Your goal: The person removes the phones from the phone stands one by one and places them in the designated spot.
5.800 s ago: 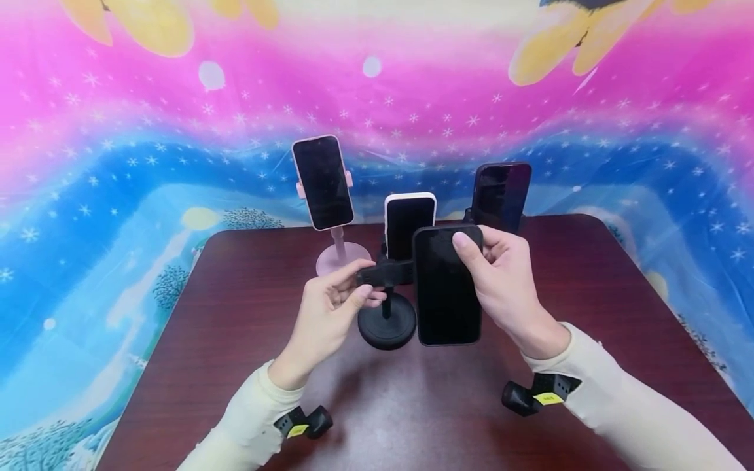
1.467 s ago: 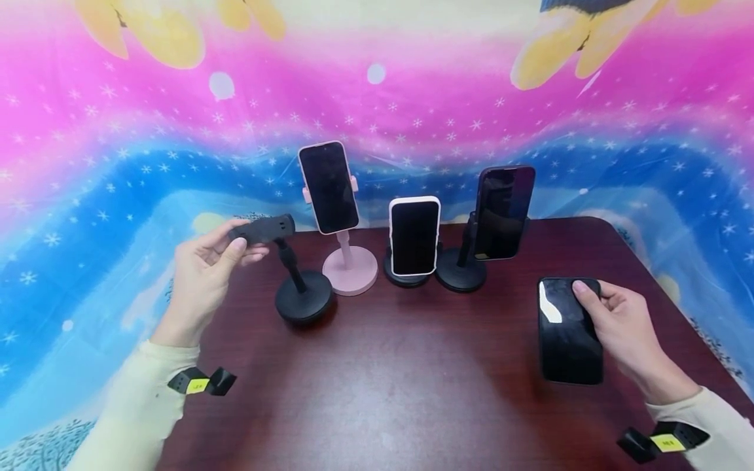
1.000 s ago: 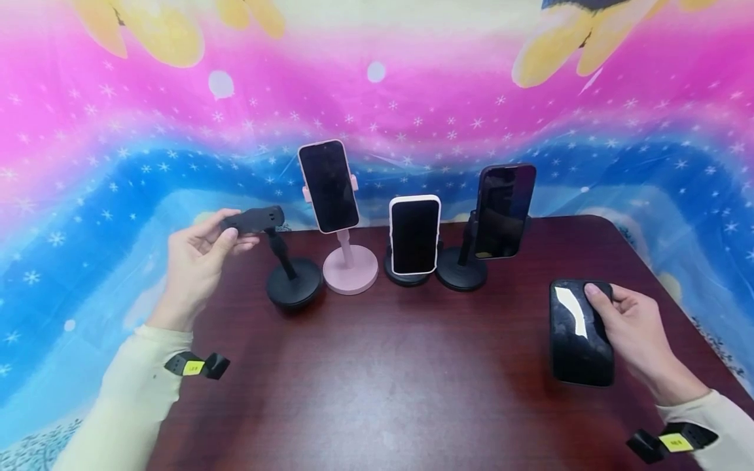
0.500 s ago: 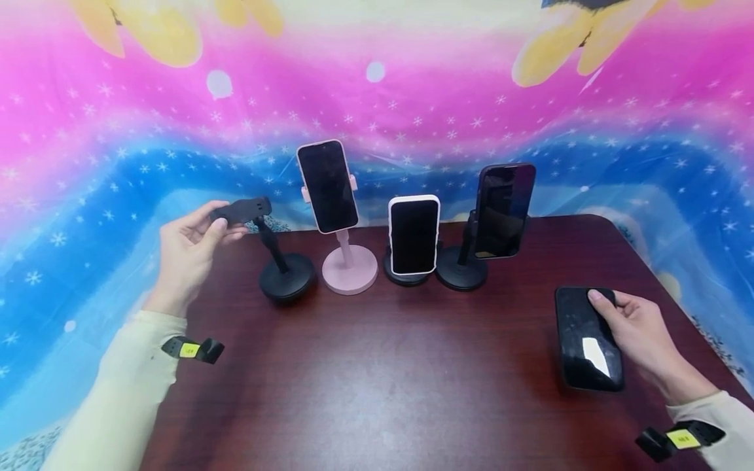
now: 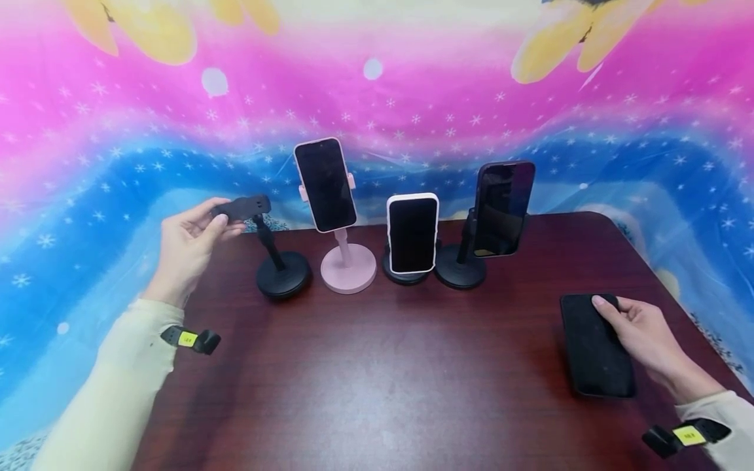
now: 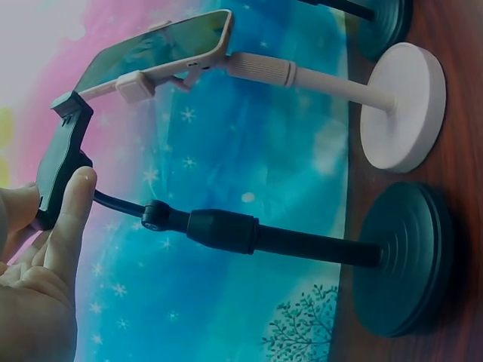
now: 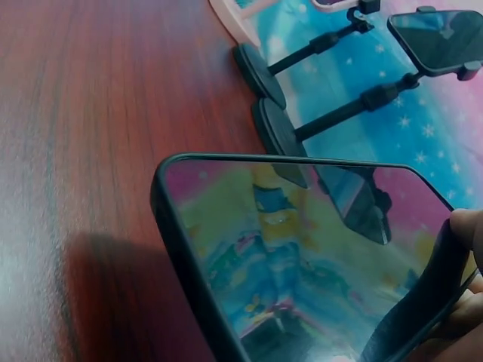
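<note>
My left hand (image 5: 187,243) pinches the clamp head (image 5: 241,207) of an empty black phone stand (image 5: 283,283) at the table's back left; the left wrist view shows its thumb on that clamp (image 6: 62,162) and the round base (image 6: 404,260) on the wood. My right hand (image 5: 639,333) grips a black phone (image 5: 596,353) by its right edge, low over the table at the right. In the right wrist view the phone (image 7: 302,256) is tilted, its glass mirroring the backdrop.
A pink stand (image 5: 347,265) with a phone (image 5: 325,184), a short black stand with a white-cased phone (image 5: 412,232) and a black stand with a dark phone (image 5: 502,207) line the back of the dark wood table (image 5: 377,379). A colourful cloth hangs behind.
My left hand has carried the empty black stand from the middle to the back left. My right hand has taken the black phone to the right and lowered it toward the table.
</note>
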### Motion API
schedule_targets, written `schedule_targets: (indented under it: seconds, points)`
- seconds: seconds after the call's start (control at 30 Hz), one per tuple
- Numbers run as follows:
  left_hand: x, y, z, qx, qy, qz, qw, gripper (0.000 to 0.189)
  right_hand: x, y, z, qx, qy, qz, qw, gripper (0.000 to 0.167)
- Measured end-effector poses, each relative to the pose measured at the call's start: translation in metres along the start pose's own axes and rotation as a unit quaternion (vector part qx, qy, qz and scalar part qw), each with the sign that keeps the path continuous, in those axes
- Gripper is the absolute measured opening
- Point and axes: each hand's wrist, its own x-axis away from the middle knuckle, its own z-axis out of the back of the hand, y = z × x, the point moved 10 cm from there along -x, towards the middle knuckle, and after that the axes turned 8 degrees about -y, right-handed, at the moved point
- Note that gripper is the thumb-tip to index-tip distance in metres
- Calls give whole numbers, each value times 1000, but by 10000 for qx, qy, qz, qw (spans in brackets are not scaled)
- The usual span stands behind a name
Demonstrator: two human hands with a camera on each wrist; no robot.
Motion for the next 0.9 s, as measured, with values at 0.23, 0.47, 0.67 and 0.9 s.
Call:
schedule_targets:
  seconds: [0.23, 0.47, 0.67, 0.9]
  points:
    - [-3, -5, 9, 73, -6, 144, 9999, 27, -1, 11, -2, -6, -205, -177, 9996, 34]
    - [-4, -10, 17, 272, -50, 113, 9996, 27, -3, 20, -2, 63, -341, -279, 9990, 34]
    - [-5, -15, 21, 218, -62, 205, 9995, 27, -2, 26, 2, 153, -373, -469, 9981, 34]
    - [-5, -19, 25, 142, -59, 246, 9996, 27, 0, 29, 5, 365, -442, -529, 9970, 31]
